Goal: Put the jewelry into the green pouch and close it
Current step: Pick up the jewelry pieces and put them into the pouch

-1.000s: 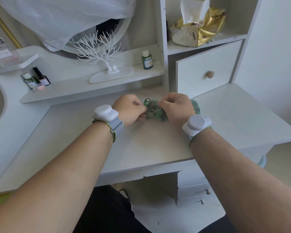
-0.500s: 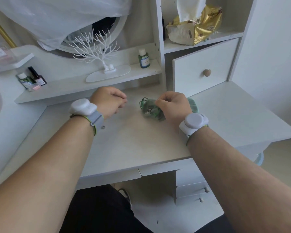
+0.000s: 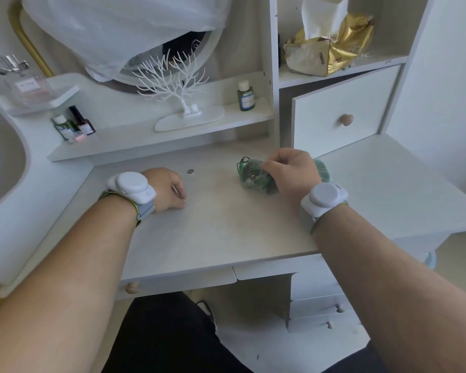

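Note:
The sheer green pouch [image 3: 254, 176] lies on the white desk [image 3: 226, 224], with metal jewelry glinting inside it near its open mouth. My right hand [image 3: 293, 170] pinches the pouch's upper edge, fingers curled over it. A small round metal piece of jewelry [image 3: 190, 171] sits alone on the desk, left of the pouch. My left hand [image 3: 170, 188] rests on the desk just below and left of that piece, fingers curled under, apart from the pouch. Whether it holds anything is hidden.
A white tree-shaped jewelry stand [image 3: 184, 103] and a green bottle [image 3: 245, 96] stand on the raised shelf behind. Small bottles [image 3: 74, 126] sit at the shelf's left end. A half-open drawer [image 3: 342, 109] juts out behind the pouch, under a gold tissue pack [image 3: 331, 49].
My left hand left the pouch and slid left across the desk. The small metal piece is now in view beside it. My right hand stays on the pouch.

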A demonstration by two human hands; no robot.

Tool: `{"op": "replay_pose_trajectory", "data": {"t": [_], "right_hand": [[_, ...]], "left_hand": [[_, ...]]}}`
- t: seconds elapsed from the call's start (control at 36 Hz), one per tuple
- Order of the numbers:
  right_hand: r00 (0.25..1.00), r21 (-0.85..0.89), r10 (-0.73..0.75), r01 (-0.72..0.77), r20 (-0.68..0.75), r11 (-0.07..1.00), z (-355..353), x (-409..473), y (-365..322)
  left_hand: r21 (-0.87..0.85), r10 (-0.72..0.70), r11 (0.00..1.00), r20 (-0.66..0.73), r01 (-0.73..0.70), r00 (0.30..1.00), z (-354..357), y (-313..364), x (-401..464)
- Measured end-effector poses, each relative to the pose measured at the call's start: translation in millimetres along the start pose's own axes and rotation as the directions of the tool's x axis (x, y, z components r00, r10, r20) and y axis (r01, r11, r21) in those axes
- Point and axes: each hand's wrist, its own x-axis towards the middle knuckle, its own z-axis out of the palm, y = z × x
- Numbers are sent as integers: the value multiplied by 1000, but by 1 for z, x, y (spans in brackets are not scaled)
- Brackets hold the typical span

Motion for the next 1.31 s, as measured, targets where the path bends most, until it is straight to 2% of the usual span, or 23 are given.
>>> {"op": "replay_pose_trajectory", "data": {"t": [0.14, 0.28, 0.44, 0.5, 0.58, 0.67, 0.72, 0.81, 0.92, 1.03, 1.08, 1.19, 1.25, 1.31], "right_hand": [[1000, -7, -3, 2, -11, 1000, 1, 0, 1], [1000, -4, -1, 1, -5, 1000, 1, 0, 1], [1000, 3, -4, 4, -3, 1000, 3, 1, 2], [1000, 4, -2, 2, -7, 1000, 4, 1, 3], [1000, -1, 2, -2, -21, 1000, 4, 2, 4], [999, -9, -4, 4, -36, 1000, 3, 3, 6], [999, -1, -6, 6, -37, 1000, 3, 4, 6], [999, -4, -12, 11, -42, 1000, 2, 6, 8], [1000, 0, -10, 10, -25, 1000, 3, 6, 9], [1000, 13, -5, 5, -16, 1000, 4, 6, 7], [1000, 21, -6, 6, -20, 1000, 4, 6, 7], [1000, 25, -3, 3, -6, 1000, 4, 5, 6], [1000, 24, -7, 7, -2, 1000, 4, 5, 6], [1000, 23, -6, 6, 1, 1000, 3, 5, 6]], "left_hand": [[-19, -1, 1000, -7, 1, 1000, 2, 6, 3], [-108, -7, 994, 0, 7, 1000, 10, 13, 4], [-254, 80, 963, -37, -87, 996, 21, 37, 5], [-410, 97, 905, -56, -112, 994, 24, 50, 7], [-652, 102, 744, -104, -146, 989, 24, 72, 11], [-760, 112, 619, -166, -199, 980, 19, 91, 14], [-783, 112, 587, -176, -208, 978, 17, 100, 16], [-787, 81, 587, -176, -189, 981, 18, 101, 19], [-783, -72, 602, -251, -158, 965, 25, 81, 30], [-649, -246, 755, -415, -96, 876, 36, 46, 39], [-588, -268, 805, -476, -76, 838, 46, 29, 40], [-621, -363, 776, -580, -108, 730, 55, 8, 39], [-614, -366, 785, -565, -80, 739, 56, 4, 40], [-589, -341, 807, -519, -39, 784, 56, 3, 43]]}}
